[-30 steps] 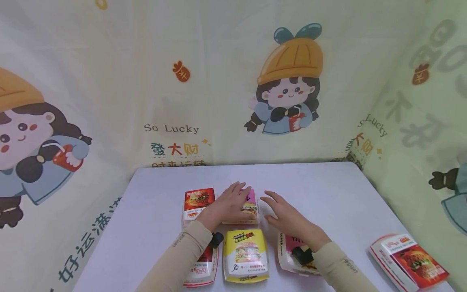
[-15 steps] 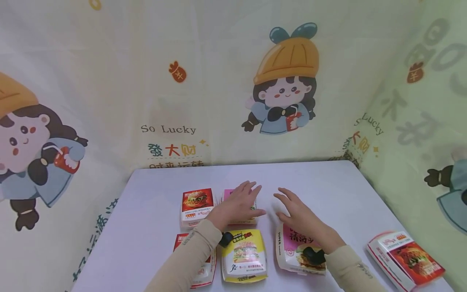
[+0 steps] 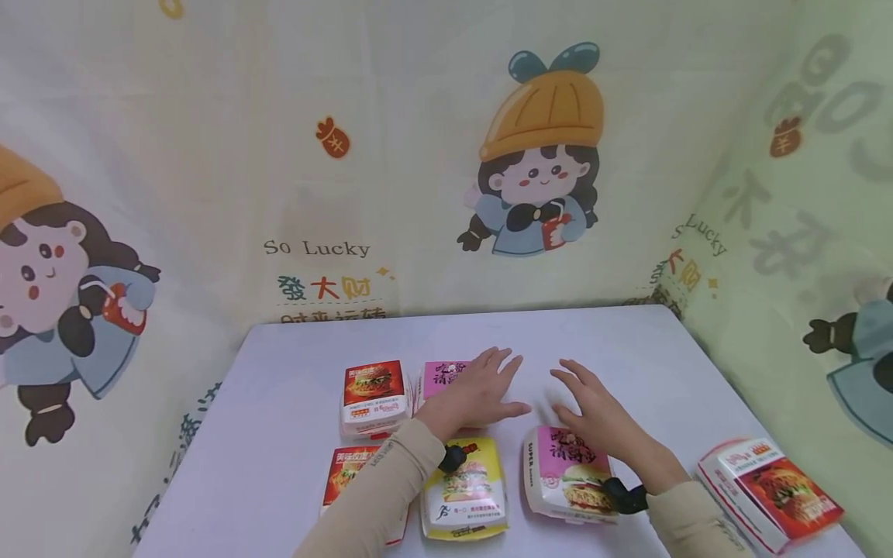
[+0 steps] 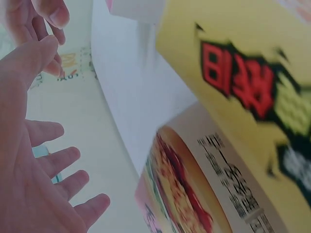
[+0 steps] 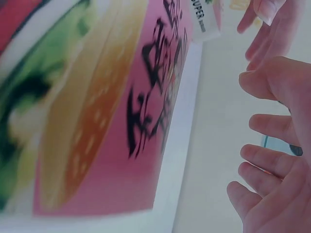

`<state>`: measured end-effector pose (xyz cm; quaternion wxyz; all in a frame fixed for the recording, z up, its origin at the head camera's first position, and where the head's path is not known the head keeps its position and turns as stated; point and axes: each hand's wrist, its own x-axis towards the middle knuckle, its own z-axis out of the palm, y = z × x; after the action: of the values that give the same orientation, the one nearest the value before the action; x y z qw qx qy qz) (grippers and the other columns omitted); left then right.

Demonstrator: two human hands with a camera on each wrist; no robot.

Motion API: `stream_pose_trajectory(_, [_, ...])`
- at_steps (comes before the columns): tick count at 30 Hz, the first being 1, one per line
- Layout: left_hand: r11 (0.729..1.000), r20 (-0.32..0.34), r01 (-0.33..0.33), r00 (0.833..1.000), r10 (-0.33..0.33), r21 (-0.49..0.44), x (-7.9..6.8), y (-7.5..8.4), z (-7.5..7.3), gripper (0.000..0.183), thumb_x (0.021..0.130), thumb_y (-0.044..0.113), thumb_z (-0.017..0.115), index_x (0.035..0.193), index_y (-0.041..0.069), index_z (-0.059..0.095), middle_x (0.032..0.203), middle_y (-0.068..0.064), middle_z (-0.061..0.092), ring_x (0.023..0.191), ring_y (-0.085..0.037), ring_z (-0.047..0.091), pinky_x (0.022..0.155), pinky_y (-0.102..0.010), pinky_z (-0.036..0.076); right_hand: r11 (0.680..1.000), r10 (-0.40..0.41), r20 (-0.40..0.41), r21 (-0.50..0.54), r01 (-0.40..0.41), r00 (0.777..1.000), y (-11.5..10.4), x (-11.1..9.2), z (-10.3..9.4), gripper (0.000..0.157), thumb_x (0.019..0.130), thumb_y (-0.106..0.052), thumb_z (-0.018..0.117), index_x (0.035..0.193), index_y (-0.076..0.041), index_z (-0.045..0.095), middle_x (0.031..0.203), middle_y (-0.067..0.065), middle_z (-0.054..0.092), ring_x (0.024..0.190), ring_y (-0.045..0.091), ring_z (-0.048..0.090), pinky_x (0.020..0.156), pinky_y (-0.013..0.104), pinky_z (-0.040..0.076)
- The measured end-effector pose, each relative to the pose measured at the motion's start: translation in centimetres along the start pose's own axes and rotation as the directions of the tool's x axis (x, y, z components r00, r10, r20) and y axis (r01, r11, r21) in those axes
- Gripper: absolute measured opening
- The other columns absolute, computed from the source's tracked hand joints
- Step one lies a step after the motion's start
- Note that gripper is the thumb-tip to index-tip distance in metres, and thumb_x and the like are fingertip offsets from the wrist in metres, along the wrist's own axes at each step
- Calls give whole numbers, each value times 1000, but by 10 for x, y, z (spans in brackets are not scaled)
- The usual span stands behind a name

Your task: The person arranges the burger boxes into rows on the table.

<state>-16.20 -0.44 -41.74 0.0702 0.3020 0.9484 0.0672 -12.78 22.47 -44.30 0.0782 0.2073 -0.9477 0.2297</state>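
Note:
My left hand (image 3: 477, 395) hovers over the back pink burger box (image 3: 438, 376), fingers spread and holding nothing. That hand hides much of the box in the head view. Just behind the front pink burger box (image 3: 568, 484), my right hand (image 3: 603, 418) hangs with its fingers loosely bent and nothing in it. Between my left forearm and that box lies a yellow burger box (image 3: 466, 500). In the left wrist view the left palm (image 4: 39, 189) is bare, with the yellow box close by. The right wrist view shows the right hand (image 5: 277, 160) empty beside a pink box.
A red burger box (image 3: 374, 391) lies at the back left, with another red box (image 3: 345, 469) before it, partly under my left sleeve. A third red box (image 3: 774, 496) sits tilted near the right edge of the white table (image 3: 279, 403). Printed cloth walls (image 3: 418, 155) surround the table.
Both hands have moved to the right, the right one farther, so the gap between them is wider. More of both pink boxes shows now. The boxes appear to keep their places.

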Motion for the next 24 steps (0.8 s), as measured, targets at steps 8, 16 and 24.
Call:
stream_pose_trajectory(8, [998,4,-39,999,39,39,10,19,1,83,95,64,48,159,19,20,165,-5,22,153,-25,20,124,-39,25,1000,-8,-46,12,9,999,12,-11,-7,52,88,-11,73,135,2,53,146,28,43,133,48,44,101,63,45])
stream_pose_trajectory(16, [998,23,-52,998,51,40,20,35,3,84,94,65,48,159,21,19,166,-2,21,154,-23,18,125,-37,23,999,29,-46,14,-29,999,25,-25,-14,53,88,-11,73,135,1,52,146,28,42,132,48,43,100,65,44])
stream_pose_trajectory(24, [993,19,-98,995,97,64,31,48,10,84,94,66,47,159,20,20,165,-2,22,153,-22,20,125,-34,21,999,49,-76,14,-48,996,36,-40,-21,53,87,-11,74,134,3,53,144,29,43,129,49,44,98,67,44])
